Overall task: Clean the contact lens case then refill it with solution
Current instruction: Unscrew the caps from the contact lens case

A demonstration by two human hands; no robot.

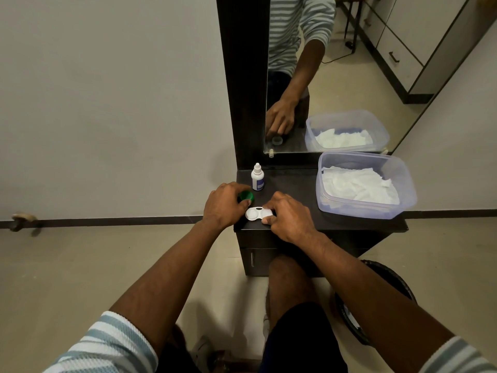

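Note:
A white contact lens case (256, 213) lies on the dark dresser top (293, 184), near its front left edge. Its left well is uncovered. My left hand (224, 205) pinches a green cap (246, 196) just left of the case. My right hand (289, 216) covers the right half of the case, with fingers curled round that end; what is under them is hidden. A small white solution bottle (257, 177) with a blue label stands upright behind the green cap.
A clear plastic tub (403, 195) holding white tissues sits on the right of the dresser top. A mirror (349, 71) rises behind it. A dark round bin (387, 297) stands on the floor at the right, by my knee.

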